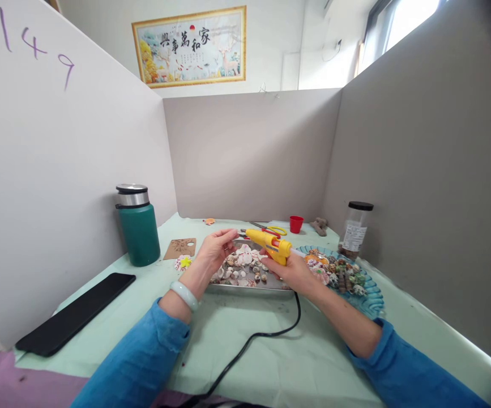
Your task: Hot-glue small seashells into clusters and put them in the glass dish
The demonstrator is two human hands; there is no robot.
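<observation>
My right hand (290, 271) is wrapped round the handle of a yellow hot glue gun (268, 243), its nozzle pointing left. A clear glue stick pokes out of its back end. Close to the nozzle, my left hand (217, 249) has its thumb and fingertips pinched together; what sits in the pinch is too small to make out. Below both hands lies a metal tray (251, 290) of white shells (245, 256) and small snail shells. A black cord (253, 338) runs from the gun toward the front edge.
A blue plate (375, 297) of shells stands on the right, before a black-lidded jar (354, 231). Behind the tray are yellow-handled scissors (277, 230) and a red cup (296, 224). On the left are a green bottle (138, 232), a black slab (77, 313) and a brown card (180, 248).
</observation>
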